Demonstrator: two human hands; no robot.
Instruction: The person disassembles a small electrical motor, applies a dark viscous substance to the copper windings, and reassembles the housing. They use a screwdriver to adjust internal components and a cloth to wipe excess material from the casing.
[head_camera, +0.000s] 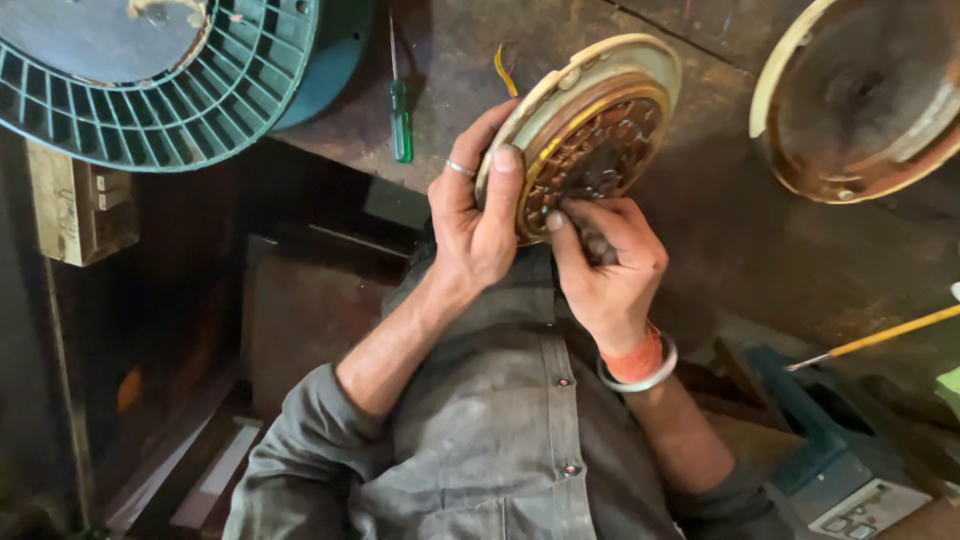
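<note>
A round cream-rimmed motor housing (640, 75) with copper windings (590, 160) inside stands tilted on its edge against the workbench. My left hand (475, 220) grips its left rim, thumb on the edge, a ring on one finger. My right hand (605, 265) is closed around a dark tool (592, 238) whose tip presses into the windings at the lower part of the housing. An orange thread and a metal bangle sit on my right wrist. A short yellow wire (503, 72) sticks out behind the housing.
A green screwdriver (400, 115) lies on the dark bench left of the housing. A teal fan guard (190, 110) is at the top left, a second round cover (860, 100) at the top right. A yellow-handled tool (880, 338) and a blue device (850, 480) lie at the right.
</note>
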